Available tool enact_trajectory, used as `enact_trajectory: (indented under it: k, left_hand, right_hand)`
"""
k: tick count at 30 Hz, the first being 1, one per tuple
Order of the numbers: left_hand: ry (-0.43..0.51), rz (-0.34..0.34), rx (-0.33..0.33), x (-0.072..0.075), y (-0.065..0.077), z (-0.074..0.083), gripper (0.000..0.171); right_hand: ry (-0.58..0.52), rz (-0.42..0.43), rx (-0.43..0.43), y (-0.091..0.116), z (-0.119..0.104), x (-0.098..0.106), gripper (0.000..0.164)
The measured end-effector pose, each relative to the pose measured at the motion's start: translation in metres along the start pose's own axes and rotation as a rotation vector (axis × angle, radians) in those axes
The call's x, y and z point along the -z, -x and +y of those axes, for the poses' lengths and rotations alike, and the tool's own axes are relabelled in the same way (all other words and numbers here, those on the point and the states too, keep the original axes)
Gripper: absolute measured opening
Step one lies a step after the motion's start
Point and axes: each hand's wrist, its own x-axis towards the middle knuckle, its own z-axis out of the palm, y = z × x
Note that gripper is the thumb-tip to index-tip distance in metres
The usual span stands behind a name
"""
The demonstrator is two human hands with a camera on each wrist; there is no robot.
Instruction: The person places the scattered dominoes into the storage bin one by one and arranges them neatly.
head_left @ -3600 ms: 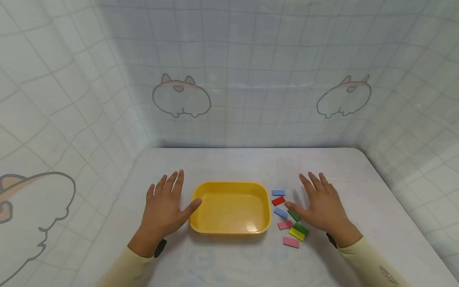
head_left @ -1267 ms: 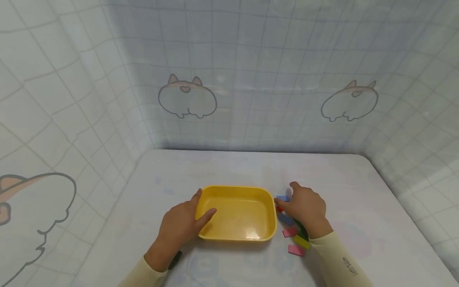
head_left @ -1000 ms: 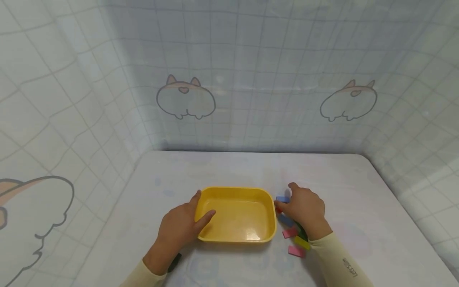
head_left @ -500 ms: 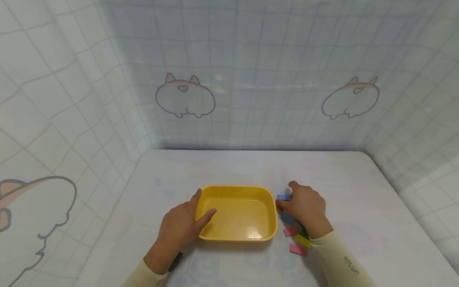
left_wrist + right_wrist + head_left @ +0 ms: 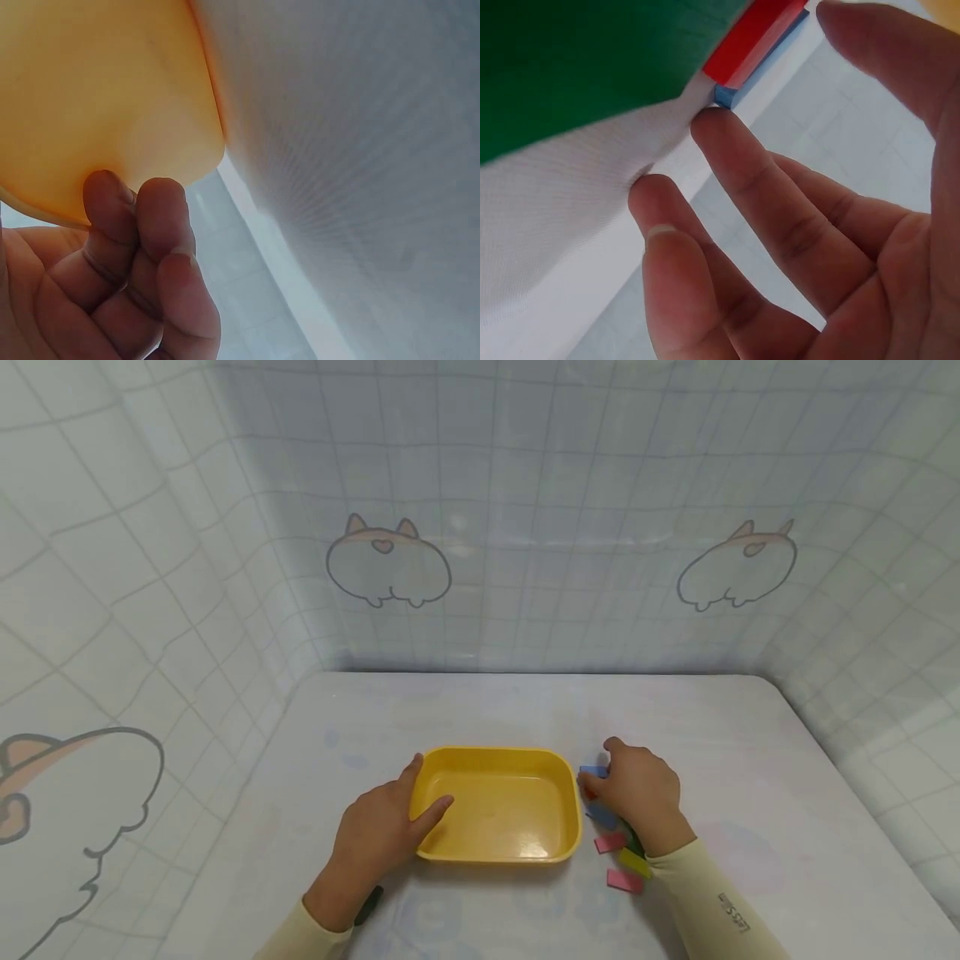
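Note:
A yellow plastic tray (image 5: 497, 853) rests on the table. My left hand (image 5: 375, 831) holds its left wall, thumb over the rim inside and fingers against the outside, as the left wrist view shows. My right hand (image 5: 637, 789) is low over the small coloured blocks right of the tray, its thumb and fingers spread around the red block (image 5: 754, 41). In the right wrist view the thumb stands apart from that block, and fingertips (image 5: 716, 127) come down at the table beside a blue block (image 5: 724, 96). A green block (image 5: 577, 67) looms close to that camera.
Below the right hand lie another blue block (image 5: 602, 816), two pink blocks (image 5: 624, 882) and a yellow block (image 5: 635, 863). A green block (image 5: 632, 841) is partly hidden by the right wrist. A light cloth with a grid pattern (image 5: 510, 610) hangs around the table's back and sides.
Since the earliest frame, my left hand has moved right and taken hold of the tray's wall; my right hand has moved left and down over the blocks. Over the last second both barely move.

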Motion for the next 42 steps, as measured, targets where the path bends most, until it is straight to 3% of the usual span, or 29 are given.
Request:
enact_trajectory:
  k: [8,20,35,42]
  left_hand:
    - [-0.002,0.015,-0.005,0.001,0.001,0.002,0.093]
    - [-0.015,-0.011,0.004,0.003,0.000,0.004,0.092]
    - [-0.018,-0.007,-0.003,0.006,0.000,0.005,0.092]
    - [-0.013,-0.054,0.015,0.010,0.003,0.008,0.093]
  right_hand:
    - [0.038,0.020,0.081,-0.007,0.003,0.006,0.064]
    - [0.062,-0.019,0.062,-0.008,0.000,0.005,0.047]
    - [0.057,-0.012,0.068,-0.006,-0.005,0.009,0.045]
    - [0.033,-0.015,0.059,-0.001,-0.002,0.006,0.046]
